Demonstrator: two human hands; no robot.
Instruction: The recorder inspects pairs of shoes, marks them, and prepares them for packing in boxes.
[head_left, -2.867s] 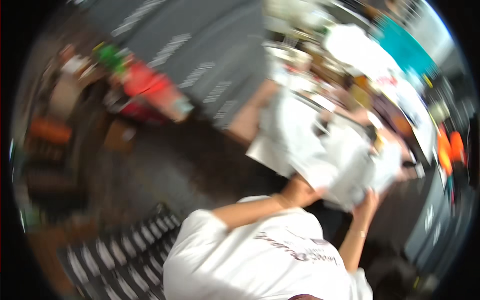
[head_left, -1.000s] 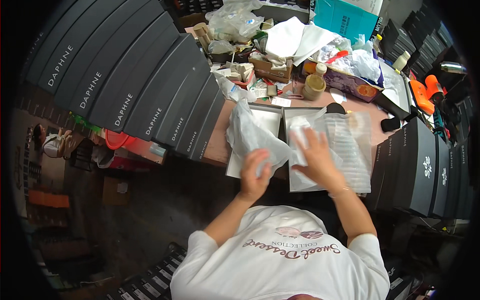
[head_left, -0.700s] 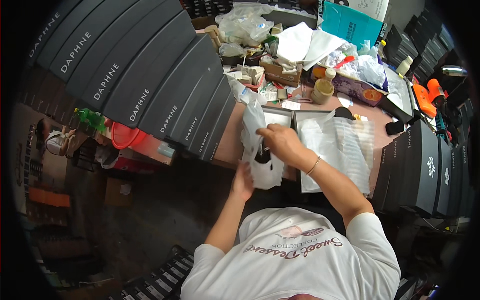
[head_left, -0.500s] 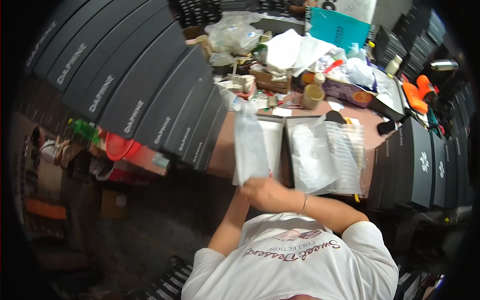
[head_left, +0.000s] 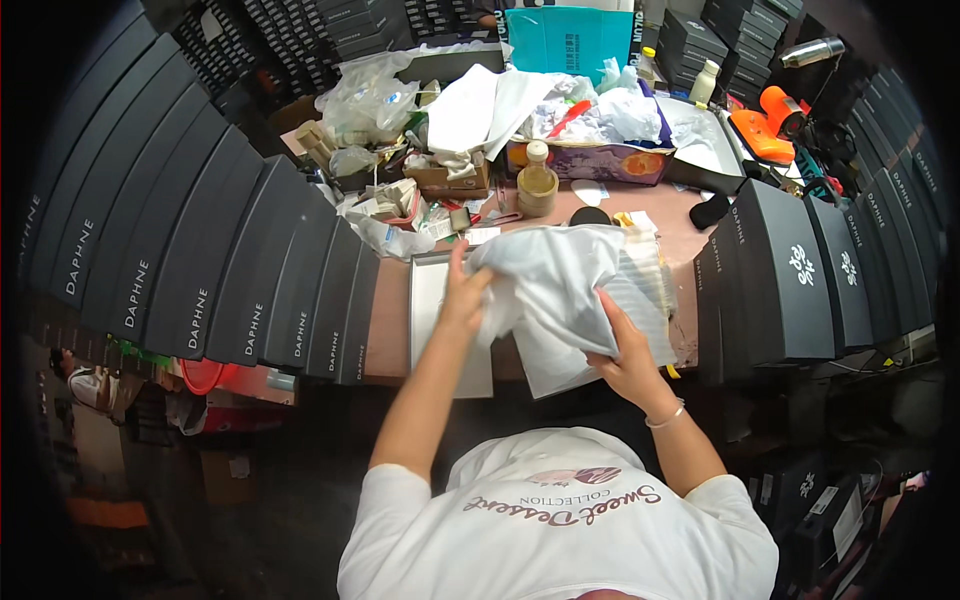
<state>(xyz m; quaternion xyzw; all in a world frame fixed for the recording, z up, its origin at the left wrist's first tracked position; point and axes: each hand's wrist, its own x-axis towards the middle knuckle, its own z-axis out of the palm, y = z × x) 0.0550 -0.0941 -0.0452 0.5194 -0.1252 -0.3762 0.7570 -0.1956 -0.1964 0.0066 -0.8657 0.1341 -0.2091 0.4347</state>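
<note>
A soft, whitish dust bag point(head_left: 560, 275) is spread between my hands above the table. My left hand point(head_left: 464, 298) grips its left edge, the thumb pointing up and the fingers partly behind the fabric. My right hand point(head_left: 632, 358) holds the lower right edge, thumb on top; its other fingers are partly covered. Underneath lies white tissue paper point(head_left: 548, 368) in a shallow open box half, largely hidden by the bag. Another box half point(head_left: 424, 310), grey-rimmed and white inside, lies by my left forearm. Translucent ribbed wrapping point(head_left: 650, 300) sticks out on the right.
Dark shoe boxes point(head_left: 210, 250) line the left side, and more boxes point(head_left: 775, 270) stand at the right. Across the back are a bottle point(head_left: 537, 188), a purple carton point(head_left: 600, 163) of crumpled paper, plastic bags point(head_left: 370, 100) and an orange tape dispenser point(head_left: 762, 135).
The long white bag hung at the left with my hands close together; now it is spread out, further right. My hands have moved apart, and the whole view has shifted.
</note>
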